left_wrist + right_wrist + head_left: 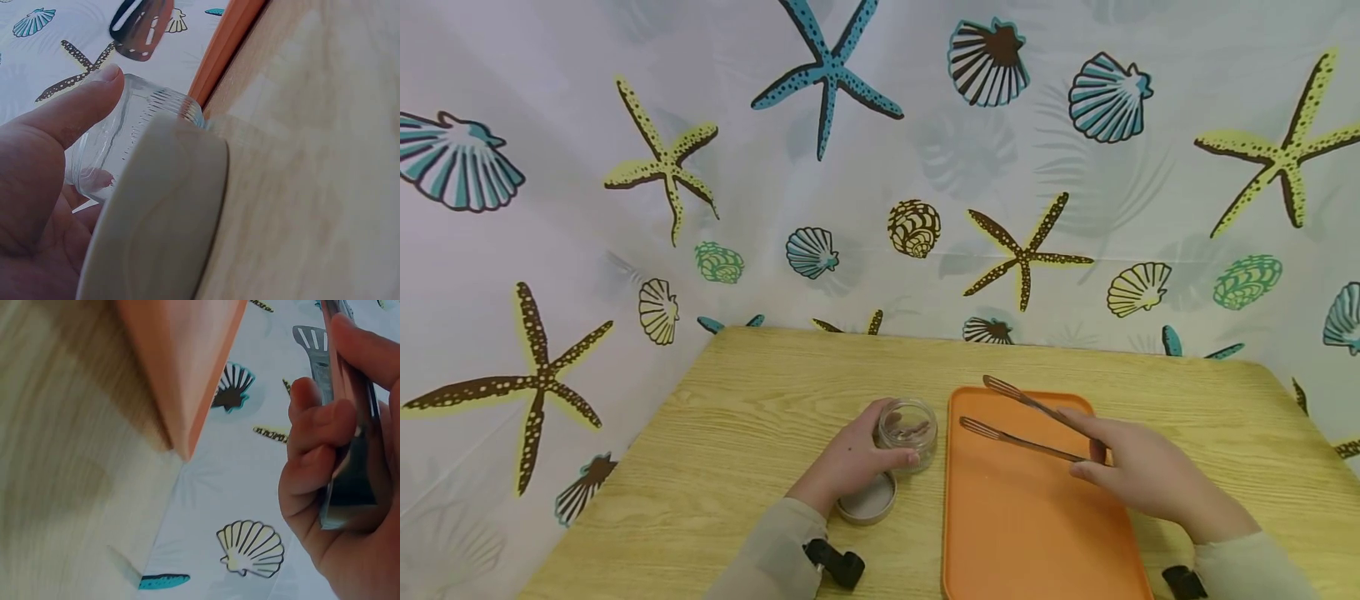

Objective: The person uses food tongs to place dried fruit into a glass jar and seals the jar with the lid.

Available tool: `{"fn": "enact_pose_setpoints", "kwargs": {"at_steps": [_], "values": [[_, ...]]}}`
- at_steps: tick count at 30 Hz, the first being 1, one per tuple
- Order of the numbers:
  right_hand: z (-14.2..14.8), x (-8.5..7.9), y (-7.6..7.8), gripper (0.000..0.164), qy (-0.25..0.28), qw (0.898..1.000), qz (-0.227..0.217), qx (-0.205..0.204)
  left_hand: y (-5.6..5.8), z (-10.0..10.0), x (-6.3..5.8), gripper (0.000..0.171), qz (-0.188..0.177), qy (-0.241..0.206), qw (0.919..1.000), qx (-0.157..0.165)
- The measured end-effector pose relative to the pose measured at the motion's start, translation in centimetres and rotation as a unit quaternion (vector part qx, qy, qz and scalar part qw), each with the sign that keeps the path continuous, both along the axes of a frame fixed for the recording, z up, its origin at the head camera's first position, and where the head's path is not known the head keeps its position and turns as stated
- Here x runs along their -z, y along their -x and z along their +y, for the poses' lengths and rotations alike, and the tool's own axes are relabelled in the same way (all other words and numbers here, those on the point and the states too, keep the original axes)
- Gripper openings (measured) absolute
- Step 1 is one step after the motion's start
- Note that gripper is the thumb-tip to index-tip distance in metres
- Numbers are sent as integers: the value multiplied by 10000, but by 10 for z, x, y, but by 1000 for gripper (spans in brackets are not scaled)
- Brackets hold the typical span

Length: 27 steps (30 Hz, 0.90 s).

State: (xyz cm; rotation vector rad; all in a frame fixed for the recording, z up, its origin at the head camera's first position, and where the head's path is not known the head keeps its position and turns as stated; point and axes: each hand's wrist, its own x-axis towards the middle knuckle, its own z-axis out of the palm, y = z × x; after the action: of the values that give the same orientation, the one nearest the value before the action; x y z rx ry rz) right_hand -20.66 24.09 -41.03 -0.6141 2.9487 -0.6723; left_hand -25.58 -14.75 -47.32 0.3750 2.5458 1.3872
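Observation:
My left hand (853,454) grips a clear glass jar (917,450), its thumb along the near side and its fingers round the far left side. The jar stands uncovered, with something brownish showing through its glass. Just in front of it lies a round lid (867,500), partly under the left hand; the left wrist view has this pale lid (162,212) large in front of the jar (137,112). Metal tongs (1033,443) are held in my right hand (1142,467) above the orange tray. Their slotted ends stand apart, pointing left, with nothing between them.
The orange tray (1022,525) lies on the wood-grain table (760,392), right of the jar. Behind the table and along its sides hangs a white curtain (865,192) printed with starfish and shells.

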Motion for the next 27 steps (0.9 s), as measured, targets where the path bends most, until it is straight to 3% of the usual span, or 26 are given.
{"fn": "enact_pose_setpoints", "kwargs": {"at_steps": [8,16,27], "values": [[31,10,-2,71,45,9991,-240,334,0,0,0,93,18,4,10000,34],[60,17,-3,75,141,9948,-397,931,-1,0,-1,94,14,47,10000,-6],[87,20,1,86,-192,9854,-932,1411,-2,-1,-3,93,-34,-29,10000,9]]}}
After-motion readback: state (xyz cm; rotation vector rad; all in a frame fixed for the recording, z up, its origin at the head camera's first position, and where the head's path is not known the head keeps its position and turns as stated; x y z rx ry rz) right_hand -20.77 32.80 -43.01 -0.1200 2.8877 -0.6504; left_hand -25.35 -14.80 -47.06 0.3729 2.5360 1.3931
